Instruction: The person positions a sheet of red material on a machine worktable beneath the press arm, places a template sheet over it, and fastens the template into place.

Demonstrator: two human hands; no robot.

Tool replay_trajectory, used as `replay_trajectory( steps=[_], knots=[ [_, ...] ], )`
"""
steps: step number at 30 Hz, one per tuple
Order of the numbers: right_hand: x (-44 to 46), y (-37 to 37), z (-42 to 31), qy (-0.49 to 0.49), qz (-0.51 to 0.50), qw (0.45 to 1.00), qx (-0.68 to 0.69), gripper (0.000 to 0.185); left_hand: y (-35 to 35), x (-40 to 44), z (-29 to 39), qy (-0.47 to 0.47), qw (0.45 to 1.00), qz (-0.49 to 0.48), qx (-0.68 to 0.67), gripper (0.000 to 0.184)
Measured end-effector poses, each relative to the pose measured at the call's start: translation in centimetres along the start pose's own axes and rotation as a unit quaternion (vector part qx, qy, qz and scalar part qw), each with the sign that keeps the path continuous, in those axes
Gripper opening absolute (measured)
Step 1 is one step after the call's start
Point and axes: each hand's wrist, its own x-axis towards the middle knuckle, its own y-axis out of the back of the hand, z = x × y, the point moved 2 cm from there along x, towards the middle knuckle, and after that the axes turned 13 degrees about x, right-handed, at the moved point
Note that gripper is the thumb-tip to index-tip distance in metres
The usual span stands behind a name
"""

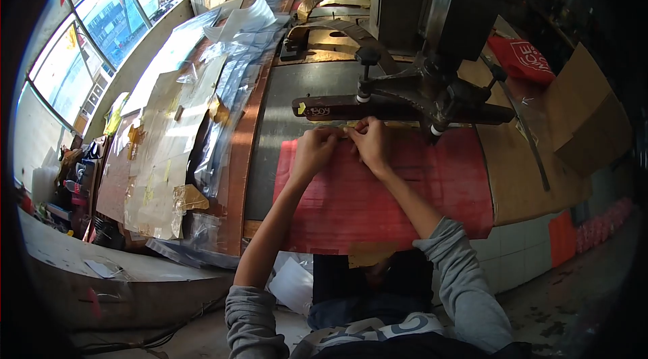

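Note:
My left hand (316, 151) and my right hand (372, 146) are close together over the far edge of a red sheet (378, 207). The fingers of both are pinched around something small between them, too little to make out. Just beyond the fingertips runs a dark bar (432, 112) with handwritten marks and a yellow patch at its left end. The bar sits beneath a dark metal machine head (439, 82) with knobbed screws. Under the sheet's left side shows a grey metal table (304, 89).
Clear plastic sheets (236, 89) and brown board (162, 149) cover the surface on the left. At the right are a cardboard box (584, 102), a red bag (520, 60) and a thin dark rod (533, 149). Curved metal pieces (344, 28) lie at the back.

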Motion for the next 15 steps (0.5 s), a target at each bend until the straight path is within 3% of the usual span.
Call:
replay_trajectory(
  steps=[3, 6, 7, 11, 15],
  knots=[
    [-0.4, 0.2, -0.5, -0.019, -0.028, 0.999, -0.020, 0.014, 0.0, 0.1, 0.0, -0.025, 0.999, 0.007, 0.020, 0.025],
    [-1.8, 0.1, 0.4, 0.246, -0.027, 0.958, -0.145, 0.010, -0.6, 0.5, -1.2, -0.028, 0.999, -0.001, -0.020, 0.025],
    [-2.6, 0.1, -0.2, 0.271, -0.033, 0.944, -0.187, 0.012, -0.5, 0.5, -0.9, -0.020, 1.000, 0.000, -0.018, 0.025],
    [-4.6, 0.0, -1.4, 0.229, -0.074, 0.892, -0.382, 0.036, -0.3, 0.3, -0.5, -0.012, 1.000, 0.003, 0.000, 0.025],
    [-4.8, -0.3, -1.5, 0.237, -0.079, 0.866, -0.432, 0.036, 0.0, 0.3, -0.2, -0.001, 1.000, -0.013, -0.016, 0.024]
  ],
)
